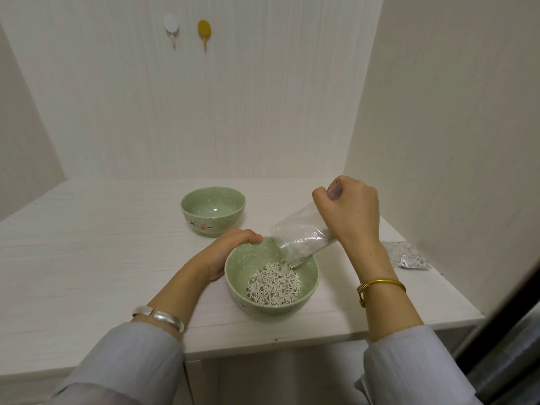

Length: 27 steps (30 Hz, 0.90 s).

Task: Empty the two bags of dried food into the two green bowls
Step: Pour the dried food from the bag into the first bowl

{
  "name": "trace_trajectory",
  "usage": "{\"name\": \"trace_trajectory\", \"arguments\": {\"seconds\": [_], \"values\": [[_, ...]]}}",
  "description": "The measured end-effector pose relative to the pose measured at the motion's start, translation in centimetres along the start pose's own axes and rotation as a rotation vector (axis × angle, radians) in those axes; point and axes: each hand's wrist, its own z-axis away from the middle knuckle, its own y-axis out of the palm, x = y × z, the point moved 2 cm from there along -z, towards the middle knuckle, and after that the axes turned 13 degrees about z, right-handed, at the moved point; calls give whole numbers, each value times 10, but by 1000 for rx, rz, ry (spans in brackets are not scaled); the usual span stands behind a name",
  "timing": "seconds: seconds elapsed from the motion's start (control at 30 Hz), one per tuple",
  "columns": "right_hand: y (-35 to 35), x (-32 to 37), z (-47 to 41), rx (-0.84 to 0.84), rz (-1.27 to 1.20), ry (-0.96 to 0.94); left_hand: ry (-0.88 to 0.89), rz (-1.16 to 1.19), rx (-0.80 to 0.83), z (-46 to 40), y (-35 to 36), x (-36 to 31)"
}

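- Now my right hand (pixel 349 213) is closed in a fist around the upper end of the clear bag (pixel 301 238), long axis slanting, mouth pointing down-left into the near bowl (pixel 271 276).
- My left hand (pixel 230 252) curls around that bowl's left rim, near the tabletop's (pixel 87 258) front edge.
- Pale dried pieces (pixel 274 283) lie inside it.
- The far bowl (pixel 212 210) stands toward the back edge.
- The second bag (pixel 407 254) lies at the right edge.

Both arms in loose pale grey-blue sleeves (pixel 128 355), cuffs pushed up the forearm. Left wrist: wide plain silver cuff bangle (pixel 159 316). Right wrist: thin gold bangle (pixel 380 285) with a coiled section. Hands bare, no rings visible.
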Motion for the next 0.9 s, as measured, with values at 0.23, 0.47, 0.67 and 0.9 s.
{"name": "trace_trajectory", "arguments": {"seconds": [0.23, 0.47, 0.67, 0.9], "values": [[-2, 0, 0, -5, 5, 6, -4, 0, 10, 0, -1, 1], [-4, 1, 0, -6, 26, -5, -16, 2, -1, 1, 1, 0], [-6, 0, 1, -1, 38, -2, -14, 4, -2, 1, 0, 0], [-7, 1, 0, 7, 47, -8, -19, 24, -11, 1, 1, 1]]}}
